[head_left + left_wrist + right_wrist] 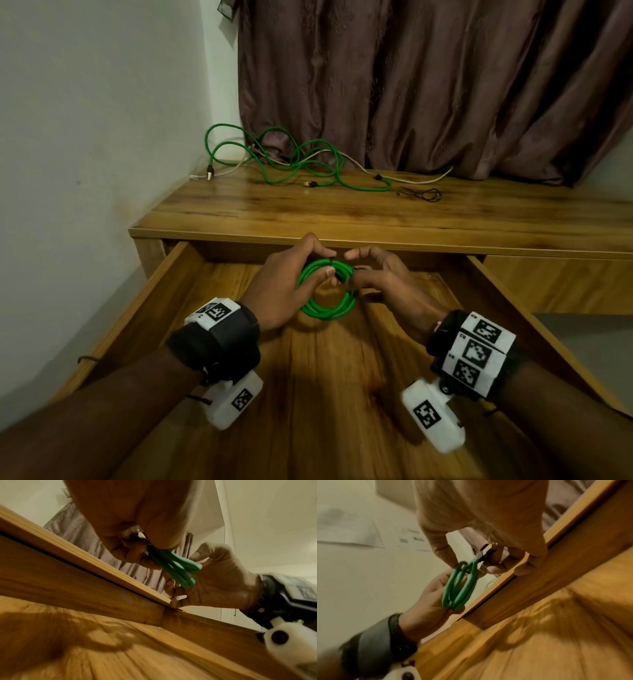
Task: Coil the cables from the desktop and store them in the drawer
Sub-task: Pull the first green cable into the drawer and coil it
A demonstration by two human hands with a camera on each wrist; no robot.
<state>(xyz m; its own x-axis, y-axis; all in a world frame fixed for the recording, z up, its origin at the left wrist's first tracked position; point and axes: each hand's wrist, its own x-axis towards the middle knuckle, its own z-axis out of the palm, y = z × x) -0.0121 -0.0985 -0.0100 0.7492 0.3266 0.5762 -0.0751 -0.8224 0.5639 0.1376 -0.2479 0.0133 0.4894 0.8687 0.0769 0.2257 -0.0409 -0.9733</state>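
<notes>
A small coiled green cable (325, 301) (176, 568) (458, 588) hangs over the open wooden drawer (171, 284). My left hand (291, 284) (429, 601) grips the coil's left side, thumb through the loop. On the coil's right side my right hand (380, 277) (219, 577) pinches the cable's plug end (488, 550). On the desktop (342, 209) behind lie a loose tangled green cable (294, 161), a white cable (411, 176) and a thin black cord (423, 195).
The drawer's floor (325, 394) shows bare wood below the hands. A brown curtain (428, 85) hangs behind the desk. A white wall (85, 137) closes the left side. A second, shut drawer front (561, 281) is at the right.
</notes>
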